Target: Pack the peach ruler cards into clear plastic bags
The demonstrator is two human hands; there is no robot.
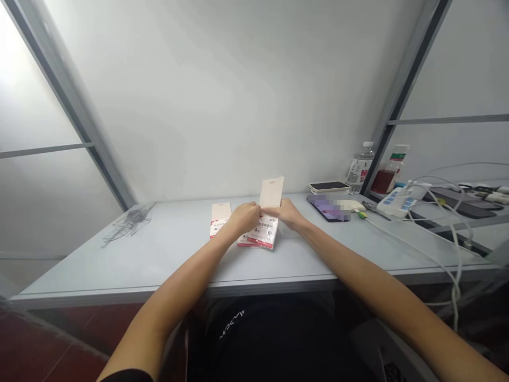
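A thin flat ruler-set packet in clear wrap, pale pink above and white with a red edge below, is tilted up over the table. My left hand is closed at its left edge, the fingertips partly hidden. My right hand grips its right side, with the thumb across the front. Beneath it, partly covered, a second packet lies on the table. Left of my left hand another matching packet lies flat, its lower part partly behind my wrist.
The grey table meets a white wall. Black scribbles mark its left end. To the right are a phone, a purple-screened phone, a water bottle, a power strip and white cables.
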